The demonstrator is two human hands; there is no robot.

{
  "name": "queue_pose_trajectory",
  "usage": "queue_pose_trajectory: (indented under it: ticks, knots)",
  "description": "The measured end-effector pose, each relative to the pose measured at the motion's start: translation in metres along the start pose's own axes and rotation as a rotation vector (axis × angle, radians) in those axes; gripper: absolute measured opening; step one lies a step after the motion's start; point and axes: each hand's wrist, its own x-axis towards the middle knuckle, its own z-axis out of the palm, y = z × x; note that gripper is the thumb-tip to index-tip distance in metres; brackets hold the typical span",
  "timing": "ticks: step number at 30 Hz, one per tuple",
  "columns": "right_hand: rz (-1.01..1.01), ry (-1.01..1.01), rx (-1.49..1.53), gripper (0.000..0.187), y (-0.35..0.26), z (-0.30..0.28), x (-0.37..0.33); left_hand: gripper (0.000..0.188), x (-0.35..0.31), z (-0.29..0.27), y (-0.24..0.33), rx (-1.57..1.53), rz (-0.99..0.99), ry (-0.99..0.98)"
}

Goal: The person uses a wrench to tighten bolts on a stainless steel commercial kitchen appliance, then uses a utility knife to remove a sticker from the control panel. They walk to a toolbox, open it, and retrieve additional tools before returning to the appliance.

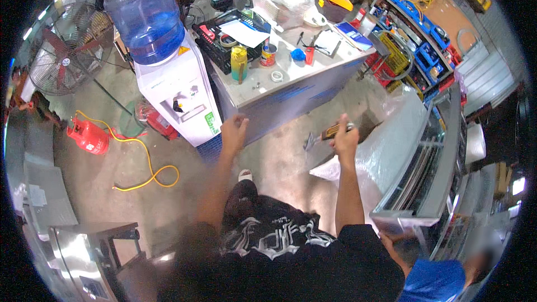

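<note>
My right hand (345, 137) is closed round a hand tool (331, 132) with an orange-and-black handle. The tool's grey metal head (309, 141) points left over the floor; its exact kind is hard to make out. In front of the white water dispenser (179, 98), my left hand (235, 133) is raised with loosely bent fingers and nothing visible in it. Just beyond it stands a grey-topped workbench (246, 94), bearing a yellow-green spray can (239, 64), an open tin (268, 55) and a roll of tape (276, 76).
A large fan (67, 50), a red gas cylinder (88, 136) and a yellow hose (146, 151) are on the left. Plastic-wrapped goods (386, 140) and a glass-topped cabinet (428, 162) flank my right arm. A person in a blue shirt (433, 281) is at lower right.
</note>
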Motion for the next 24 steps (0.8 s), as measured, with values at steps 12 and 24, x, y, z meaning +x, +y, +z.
queue_pose_trajectory:
  ticks: [12, 24]
  knots:
    - [0.159, -0.046, 1.294, 0.056, 0.012, 0.195, 0.305, 0.019, 0.127, 0.108, -0.064, 0.477, 0.013, 0.298]
    - [0.468, -0.278, 0.786, 0.078, 0.064, 0.237, 0.384, 0.038, 0.084, 0.121, -0.041, 0.504, -0.263, 0.415]
